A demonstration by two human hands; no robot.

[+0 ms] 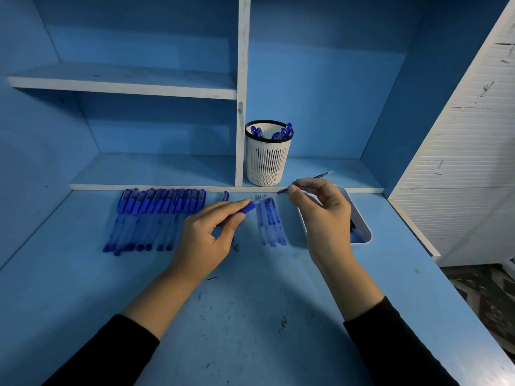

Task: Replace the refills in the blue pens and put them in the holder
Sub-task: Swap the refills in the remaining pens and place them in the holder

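Left hand (211,235) grips the clear plastic pen barrel (249,206) by its blue sleeve; right hand (323,213), at three o'clock, pinches the thin blue refill (281,192) partly inside. Skewed force could bend it. The white slotted holder (268,160) stands at twelve o'clock.

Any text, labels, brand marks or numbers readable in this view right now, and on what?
No text can be read in this view.
On the row of pens: any print is too small and blurred to read.
On the loose refills: dark marks, blurred, unreadable.
On the holder and the tray: no label shows.
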